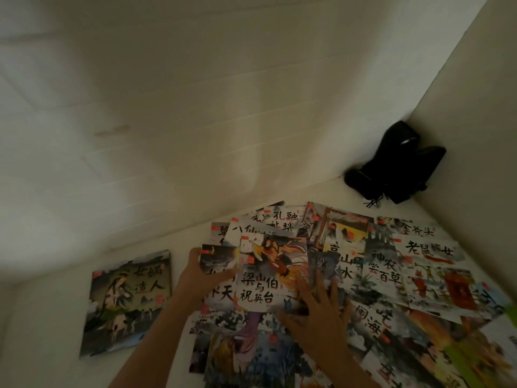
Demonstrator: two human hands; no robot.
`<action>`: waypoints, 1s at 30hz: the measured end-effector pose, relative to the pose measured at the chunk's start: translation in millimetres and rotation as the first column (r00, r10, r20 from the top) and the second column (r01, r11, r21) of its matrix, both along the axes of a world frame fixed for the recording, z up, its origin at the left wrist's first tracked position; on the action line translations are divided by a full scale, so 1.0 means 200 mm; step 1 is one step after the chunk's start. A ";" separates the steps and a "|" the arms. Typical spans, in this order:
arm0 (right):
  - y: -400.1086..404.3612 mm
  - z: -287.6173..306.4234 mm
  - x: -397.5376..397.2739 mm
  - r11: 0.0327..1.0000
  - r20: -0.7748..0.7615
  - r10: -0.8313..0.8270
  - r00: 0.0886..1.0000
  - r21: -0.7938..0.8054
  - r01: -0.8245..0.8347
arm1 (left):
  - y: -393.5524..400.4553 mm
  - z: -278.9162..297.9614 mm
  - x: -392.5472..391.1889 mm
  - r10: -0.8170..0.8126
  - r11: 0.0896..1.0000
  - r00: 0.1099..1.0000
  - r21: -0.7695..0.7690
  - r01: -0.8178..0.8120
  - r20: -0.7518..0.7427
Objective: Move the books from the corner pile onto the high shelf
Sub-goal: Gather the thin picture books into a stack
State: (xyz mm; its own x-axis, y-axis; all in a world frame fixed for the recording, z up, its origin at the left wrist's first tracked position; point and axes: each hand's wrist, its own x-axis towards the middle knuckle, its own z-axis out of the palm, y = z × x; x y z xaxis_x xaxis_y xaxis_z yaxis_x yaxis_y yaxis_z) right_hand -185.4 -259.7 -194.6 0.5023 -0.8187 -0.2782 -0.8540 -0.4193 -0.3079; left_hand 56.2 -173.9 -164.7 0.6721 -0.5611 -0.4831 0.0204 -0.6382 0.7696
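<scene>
Many thin picture books [349,275] lie fanned across the white surface beneath both hands, overlapping loosely. The left hand [200,271] curls its fingers round one book's edge; the right hand [319,306] presses flat, fingers straight. They look light, floppy and slick, so gripping a squared stack by its edges seems safest.
</scene>
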 end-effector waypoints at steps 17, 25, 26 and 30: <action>-0.20 0.16 0.07 0.897 0.136 -0.396 0.908 0.270 0.350 | 0.28 0.07 0.06 0.164 0.985 0.983 -0.068 -0.158 0.086; -0.31 0.55 -0.03 0.935 0.266 -0.342 0.901 0.195 0.297 | 0.36 0.01 0.04 0.164 0.981 0.986 -0.101 -0.164 -0.012; -0.34 0.62 -0.04 0.936 0.288 -0.343 0.894 0.183 0.300 | 0.36 0.00 0.03 0.155 0.983 0.988 -0.099 -0.154 0.005; -0.33 0.73 0.06 0.937 0.413 -0.333 0.848 0.243 0.249 | 0.36 -0.04 0.02 0.176 0.970 0.979 -0.153 -0.191 -0.105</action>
